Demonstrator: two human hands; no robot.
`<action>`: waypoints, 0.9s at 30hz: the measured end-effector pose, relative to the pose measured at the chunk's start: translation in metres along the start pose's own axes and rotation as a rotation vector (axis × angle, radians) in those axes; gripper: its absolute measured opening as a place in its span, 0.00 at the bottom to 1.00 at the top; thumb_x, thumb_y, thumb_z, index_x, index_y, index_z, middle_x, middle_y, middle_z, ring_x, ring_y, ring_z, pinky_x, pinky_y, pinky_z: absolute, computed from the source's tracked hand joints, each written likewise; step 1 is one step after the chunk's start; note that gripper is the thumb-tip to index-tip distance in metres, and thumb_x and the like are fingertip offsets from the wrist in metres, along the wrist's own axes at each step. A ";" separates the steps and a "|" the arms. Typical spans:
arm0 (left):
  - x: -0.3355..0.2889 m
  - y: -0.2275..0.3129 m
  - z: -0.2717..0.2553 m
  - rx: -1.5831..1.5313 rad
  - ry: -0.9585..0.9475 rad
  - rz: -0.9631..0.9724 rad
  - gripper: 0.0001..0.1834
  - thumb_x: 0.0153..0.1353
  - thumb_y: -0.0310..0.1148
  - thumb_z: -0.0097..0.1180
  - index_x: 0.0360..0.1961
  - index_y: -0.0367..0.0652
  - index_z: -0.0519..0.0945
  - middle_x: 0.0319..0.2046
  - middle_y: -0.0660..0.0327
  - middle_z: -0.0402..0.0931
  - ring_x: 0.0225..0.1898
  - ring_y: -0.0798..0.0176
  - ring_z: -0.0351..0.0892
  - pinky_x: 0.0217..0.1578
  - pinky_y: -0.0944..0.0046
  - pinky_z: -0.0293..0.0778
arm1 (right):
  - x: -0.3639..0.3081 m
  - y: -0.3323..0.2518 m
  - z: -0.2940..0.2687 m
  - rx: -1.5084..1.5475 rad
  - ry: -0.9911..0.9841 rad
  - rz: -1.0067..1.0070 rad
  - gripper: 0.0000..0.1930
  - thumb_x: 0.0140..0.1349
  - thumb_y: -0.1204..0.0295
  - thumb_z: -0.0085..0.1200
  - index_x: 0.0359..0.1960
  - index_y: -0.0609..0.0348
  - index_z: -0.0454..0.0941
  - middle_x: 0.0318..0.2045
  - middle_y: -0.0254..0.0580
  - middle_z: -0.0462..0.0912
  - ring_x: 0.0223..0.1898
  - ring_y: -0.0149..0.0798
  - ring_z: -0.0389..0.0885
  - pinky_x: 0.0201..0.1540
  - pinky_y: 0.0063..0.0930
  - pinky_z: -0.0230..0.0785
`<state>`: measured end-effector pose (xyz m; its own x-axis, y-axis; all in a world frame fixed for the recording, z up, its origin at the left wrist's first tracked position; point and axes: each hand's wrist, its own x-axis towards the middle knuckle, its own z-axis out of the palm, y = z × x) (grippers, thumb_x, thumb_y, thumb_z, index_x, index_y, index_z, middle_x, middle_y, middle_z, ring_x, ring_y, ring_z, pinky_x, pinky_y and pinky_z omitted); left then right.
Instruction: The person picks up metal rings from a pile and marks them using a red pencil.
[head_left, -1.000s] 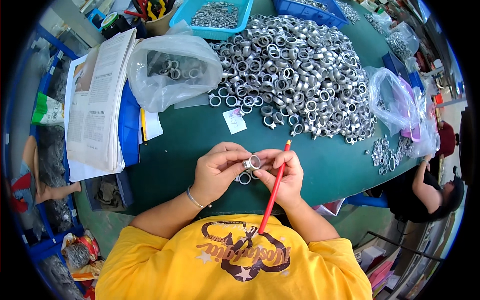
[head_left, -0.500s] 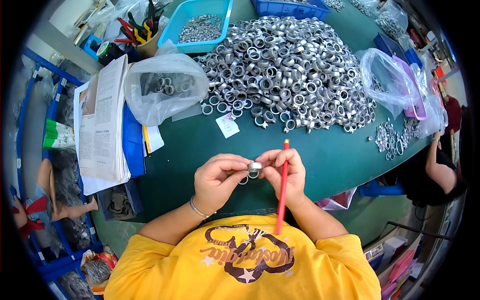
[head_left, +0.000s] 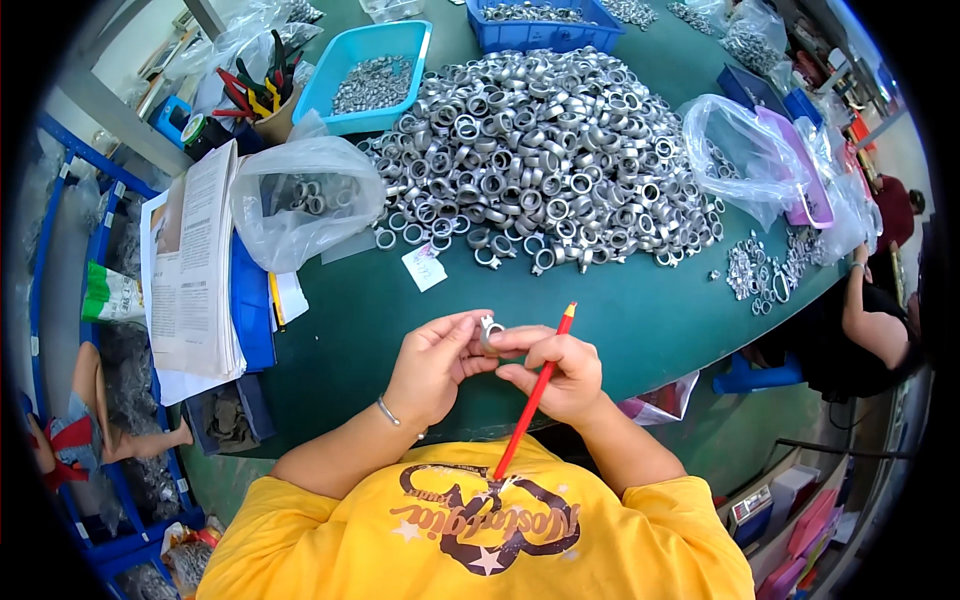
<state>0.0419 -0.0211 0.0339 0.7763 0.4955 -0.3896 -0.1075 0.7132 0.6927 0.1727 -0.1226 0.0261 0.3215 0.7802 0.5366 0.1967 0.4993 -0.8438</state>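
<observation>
A silver metal ring (head_left: 489, 331) with a small raised setting on top stands upright at the fingertips of my left hand (head_left: 432, 368), which pinches it. The fingers of my right hand (head_left: 568, 380) reach to the ring's right side and touch it. Tucked in that same hand is a red pencil (head_left: 533, 405), slanting from the upper right down toward my yellow shirt. Beyond my hands rises a large heap of similar metal rings (head_left: 560, 150). A small white paper tag (head_left: 425, 268) lies at the heap's near left edge.
On the left are an open plastic bag (head_left: 300, 225) with rings inside and a stack of printed papers (head_left: 197, 265). A turquoise tray (head_left: 318, 92) and a blue crate (head_left: 545, 36) stand behind. At right lie small metal parts (head_left: 760, 272); a person (head_left: 870, 325) sits beyond.
The ring has been turned from lying flat to upright. My right hand has moved slightly left and lower, tilting the pencil further. The view has shifted a little.
</observation>
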 end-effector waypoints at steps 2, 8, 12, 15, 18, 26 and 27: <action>0.002 0.006 0.006 -0.075 -0.004 -0.154 0.18 0.66 0.40 0.40 0.48 0.38 0.70 0.35 0.59 0.75 0.38 0.65 0.75 0.34 0.64 0.75 | 0.001 0.000 -0.014 0.040 -0.052 0.019 0.11 0.50 0.85 0.57 0.24 0.62 0.64 0.36 0.55 0.80 0.40 0.44 0.81 0.39 0.31 0.75; 0.014 -0.004 0.001 -0.170 -0.114 -0.263 0.14 0.66 0.40 0.40 0.41 0.41 0.72 0.32 0.62 0.73 0.33 0.65 0.75 0.29 0.67 0.74 | 0.016 0.001 -0.020 0.020 0.057 0.092 0.10 0.52 0.84 0.54 0.23 0.61 0.65 0.32 0.52 0.81 0.34 0.42 0.82 0.36 0.31 0.75; 0.023 -0.005 0.009 -0.040 -0.054 -0.183 0.06 0.62 0.31 0.47 0.36 0.40 0.72 0.28 0.61 0.73 0.29 0.68 0.74 0.26 0.70 0.74 | 0.047 0.038 -0.049 -0.912 0.003 -0.070 0.09 0.43 0.85 0.54 0.23 0.58 0.67 0.24 0.43 0.78 0.27 0.47 0.74 0.29 0.36 0.66; 0.027 -0.002 0.014 0.029 0.014 -0.141 0.07 0.58 0.26 0.52 0.38 0.38 0.71 0.30 0.60 0.73 0.29 0.69 0.75 0.23 0.73 0.73 | 0.050 0.046 -0.057 -1.055 -0.105 -0.021 0.09 0.42 0.83 0.54 0.23 0.58 0.67 0.20 0.42 0.73 0.26 0.48 0.72 0.28 0.38 0.65; 0.030 -0.003 0.012 0.099 0.067 -0.091 0.12 0.56 0.24 0.53 0.41 0.37 0.70 0.32 0.59 0.73 0.30 0.69 0.75 0.23 0.74 0.73 | 0.042 0.046 -0.054 -0.929 -0.077 0.028 0.11 0.42 0.82 0.56 0.22 0.58 0.66 0.20 0.41 0.73 0.27 0.48 0.72 0.29 0.37 0.66; 0.031 -0.006 0.008 0.323 -0.041 0.040 0.14 0.52 0.20 0.58 0.42 0.34 0.73 0.38 0.56 0.73 0.33 0.68 0.77 0.28 0.74 0.76 | 0.019 0.022 -0.025 -0.463 0.142 -0.006 0.14 0.44 0.85 0.57 0.23 0.58 0.62 0.28 0.45 0.77 0.25 0.36 0.76 0.26 0.23 0.69; 0.030 -0.007 0.007 0.345 -0.049 0.125 0.13 0.52 0.20 0.57 0.40 0.34 0.75 0.38 0.56 0.73 0.33 0.68 0.77 0.28 0.74 0.76 | 0.018 0.020 -0.024 -0.436 0.140 -0.040 0.14 0.46 0.85 0.57 0.25 0.59 0.62 0.29 0.46 0.78 0.26 0.34 0.76 0.27 0.22 0.70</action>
<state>0.0704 -0.0146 0.0214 0.8002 0.5380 -0.2648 0.0056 0.4349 0.9005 0.2044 -0.1078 0.0189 0.4219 0.6900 0.5882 0.5737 0.2992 -0.7625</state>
